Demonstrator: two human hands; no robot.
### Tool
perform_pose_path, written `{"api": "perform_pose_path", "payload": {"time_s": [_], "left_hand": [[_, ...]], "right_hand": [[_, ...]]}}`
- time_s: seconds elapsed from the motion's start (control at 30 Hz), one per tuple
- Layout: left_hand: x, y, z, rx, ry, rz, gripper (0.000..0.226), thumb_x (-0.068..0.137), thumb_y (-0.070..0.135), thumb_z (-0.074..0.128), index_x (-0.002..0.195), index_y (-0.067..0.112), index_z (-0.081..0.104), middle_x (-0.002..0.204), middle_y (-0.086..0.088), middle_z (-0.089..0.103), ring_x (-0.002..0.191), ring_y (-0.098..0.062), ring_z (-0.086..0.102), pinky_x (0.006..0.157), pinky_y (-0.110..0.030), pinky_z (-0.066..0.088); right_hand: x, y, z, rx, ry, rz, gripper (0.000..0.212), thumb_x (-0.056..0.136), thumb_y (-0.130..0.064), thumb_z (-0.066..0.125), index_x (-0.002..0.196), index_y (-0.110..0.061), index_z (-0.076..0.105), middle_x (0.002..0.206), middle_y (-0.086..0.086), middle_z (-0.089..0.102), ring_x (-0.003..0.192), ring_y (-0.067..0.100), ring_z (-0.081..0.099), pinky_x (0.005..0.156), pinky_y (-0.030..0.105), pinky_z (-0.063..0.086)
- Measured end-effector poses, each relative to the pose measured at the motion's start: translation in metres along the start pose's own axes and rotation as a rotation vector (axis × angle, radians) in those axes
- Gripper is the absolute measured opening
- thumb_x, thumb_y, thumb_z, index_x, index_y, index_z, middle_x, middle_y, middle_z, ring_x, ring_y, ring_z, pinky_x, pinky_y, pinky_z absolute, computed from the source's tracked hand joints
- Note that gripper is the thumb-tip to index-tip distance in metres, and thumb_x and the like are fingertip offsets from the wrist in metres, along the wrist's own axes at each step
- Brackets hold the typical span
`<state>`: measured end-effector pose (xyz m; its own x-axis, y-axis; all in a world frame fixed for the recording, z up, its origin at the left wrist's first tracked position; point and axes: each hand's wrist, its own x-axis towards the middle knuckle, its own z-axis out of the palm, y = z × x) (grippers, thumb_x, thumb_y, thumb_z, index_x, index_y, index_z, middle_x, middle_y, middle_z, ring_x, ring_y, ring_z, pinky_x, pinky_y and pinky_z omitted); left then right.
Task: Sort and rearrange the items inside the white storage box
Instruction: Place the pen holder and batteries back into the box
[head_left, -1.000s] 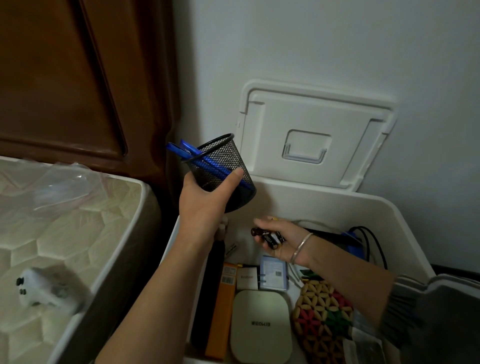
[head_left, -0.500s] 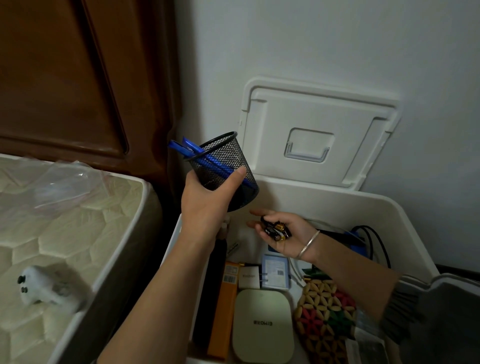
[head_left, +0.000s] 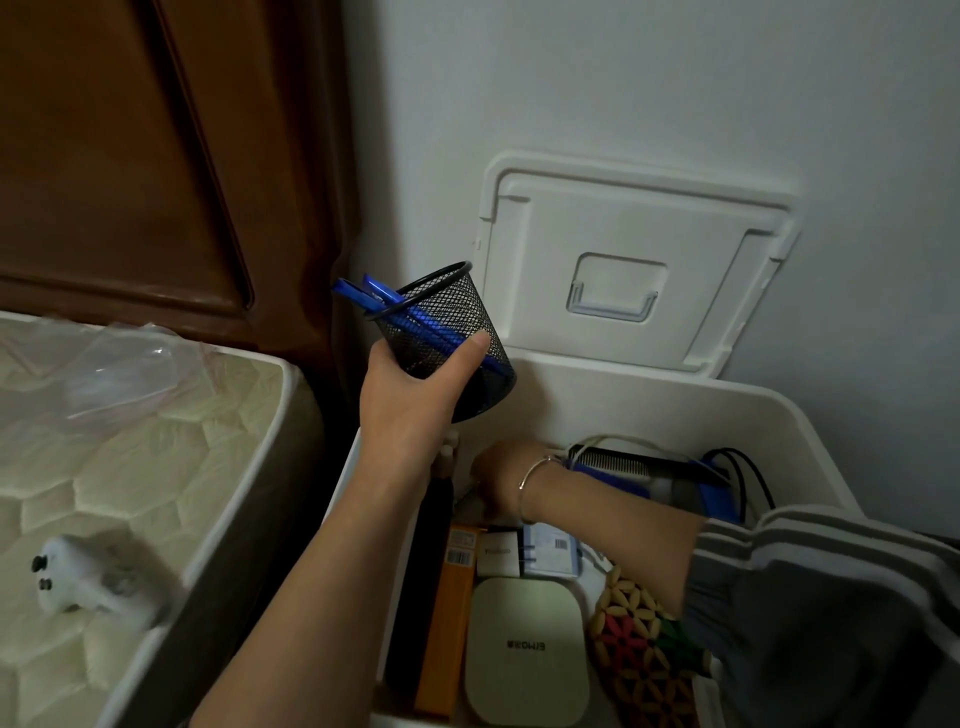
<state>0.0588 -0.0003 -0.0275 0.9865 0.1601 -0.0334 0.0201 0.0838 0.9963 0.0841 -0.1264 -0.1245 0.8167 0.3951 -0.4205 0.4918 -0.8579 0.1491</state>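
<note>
**Pen cup held over crowded box**

The left grip clasps a tilted black mesh cup of blue pens above the white storage box's far-left corner. The right grip reaches inside beside a black comb, its fingers hidden, so open or closed cannot be told. An orange carton, a cream case and a beaded mat crowd the near edge.

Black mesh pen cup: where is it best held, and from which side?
Wrap the round side wall at mid-height from the near, lower side, as the left hand does. The mesh pen cup tilts left, and the blue pens stick out over its rim, so the rim is crowded.
</note>
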Motion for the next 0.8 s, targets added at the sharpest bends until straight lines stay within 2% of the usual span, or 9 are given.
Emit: {"api": "perform_pose_path", "payload": {"time_s": [0.03, 0.1, 0.23, 0.33, 0.4, 0.5, 0.67, 0.73, 0.8], "left_hand": [[0.0, 0.0, 0.0, 0.004, -0.003, -0.001, 0.058, 0.066, 0.049, 0.079, 0.115, 0.025, 0.057, 0.105, 0.012, 0.066, 0.077, 0.009, 0.065, 0.057, -0.01, 0.049], [0.0, 0.0, 0.0, 0.007, -0.006, -0.001, 0.057, 0.067, 0.048, 0.079, 0.114, 0.027, 0.056, 0.104, 0.013, 0.066, 0.078, 0.009, 0.064, 0.059, -0.01, 0.048], [0.0, 0.001, 0.0, -0.004, -0.005, -0.007, 0.043, 0.069, 0.044, 0.08, 0.102, 0.032, 0.055, 0.095, 0.014, 0.065, 0.055, 0.013, 0.06, 0.046, -0.007, 0.046], [0.0, 0.001, 0.0, -0.016, 0.002, -0.011, 0.049, 0.07, 0.045, 0.079, 0.108, 0.027, 0.055, 0.095, 0.012, 0.065, 0.05, 0.012, 0.059, 0.044, -0.007, 0.045], [0.001, 0.001, 0.0, -0.023, 0.007, -0.008, 0.05, 0.069, 0.045, 0.08, 0.108, 0.025, 0.057, 0.091, 0.011, 0.067, 0.049, 0.011, 0.058, 0.044, -0.008, 0.047], [0.001, 0.001, 0.0, -0.032, 0.009, -0.01, 0.056, 0.067, 0.047, 0.08, 0.113, 0.024, 0.058, 0.098, 0.01, 0.068, 0.06, 0.01, 0.063, 0.052, -0.011, 0.051], [0.001, 0.003, 0.001, -0.082, 0.012, -0.045, 0.057, 0.07, 0.046, 0.079, 0.117, 0.024, 0.056, 0.095, 0.011, 0.067, 0.045, 0.011, 0.057, 0.04, -0.007, 0.044], [0.001, 0.004, 0.002, -0.089, 0.012, -0.044, 0.056, 0.07, 0.045, 0.079, 0.117, 0.024, 0.056, 0.094, 0.013, 0.066, 0.046, 0.012, 0.058, 0.039, -0.005, 0.041], [0.002, 0.004, 0.001, -0.088, 0.014, -0.039, 0.059, 0.07, 0.045, 0.079, 0.119, 0.023, 0.056, 0.1, 0.012, 0.067, 0.061, 0.011, 0.063, 0.044, -0.004, 0.043]], "right_hand": [[0.003, -0.001, 0.001, -0.028, -0.032, 0.008, 0.028, 0.09, -0.031, 0.057, 0.105, -0.01, 0.064, 0.107, 0.009, 0.065, 0.097, 0.029, 0.062, 0.061, 0.031, 0.044], [0.008, -0.003, 0.002, -0.04, -0.059, 0.013, 0.026, 0.091, -0.029, 0.056, 0.107, -0.01, 0.063, 0.108, 0.009, 0.064, 0.097, 0.029, 0.062, 0.061, 0.03, 0.042], [0.013, 0.001, 0.008, -0.051, -0.101, 0.01, 0.021, 0.089, -0.021, 0.058, 0.105, -0.008, 0.064, 0.111, 0.011, 0.065, 0.1, 0.029, 0.063, 0.064, 0.03, 0.044], [0.014, 0.005, 0.01, -0.047, -0.119, -0.016, 0.023, 0.088, -0.018, 0.059, 0.107, -0.007, 0.065, 0.111, 0.013, 0.065, 0.101, 0.03, 0.063, 0.072, 0.031, 0.051], [0.011, 0.007, 0.007, -0.009, -0.088, -0.041, 0.022, 0.088, -0.022, 0.059, 0.103, -0.007, 0.066, 0.107, 0.013, 0.066, 0.096, 0.03, 0.064, 0.068, 0.029, 0.049], [0.003, 0.011, 0.002, 0.084, -0.029, -0.093, 0.029, 0.086, -0.033, 0.061, 0.097, -0.007, 0.066, 0.102, 0.012, 0.066, 0.091, 0.029, 0.061, 0.063, 0.027, 0.04], [-0.003, 0.008, 0.003, 0.034, -0.072, -0.132, 0.038, 0.09, -0.036, 0.056, 0.111, -0.006, 0.065, 0.113, 0.013, 0.063, 0.104, 0.031, 0.057, 0.073, 0.032, 0.047], [-0.002, 0.008, 0.002, 0.034, -0.076, -0.128, 0.039, 0.09, -0.037, 0.056, 0.11, -0.005, 0.065, 0.111, 0.014, 0.064, 0.102, 0.031, 0.058, 0.07, 0.029, 0.045], [-0.002, 0.006, 0.002, 0.026, -0.058, -0.132, 0.037, 0.09, -0.036, 0.055, 0.105, -0.003, 0.067, 0.107, 0.015, 0.065, 0.099, 0.031, 0.06, 0.069, 0.029, 0.045]]}}
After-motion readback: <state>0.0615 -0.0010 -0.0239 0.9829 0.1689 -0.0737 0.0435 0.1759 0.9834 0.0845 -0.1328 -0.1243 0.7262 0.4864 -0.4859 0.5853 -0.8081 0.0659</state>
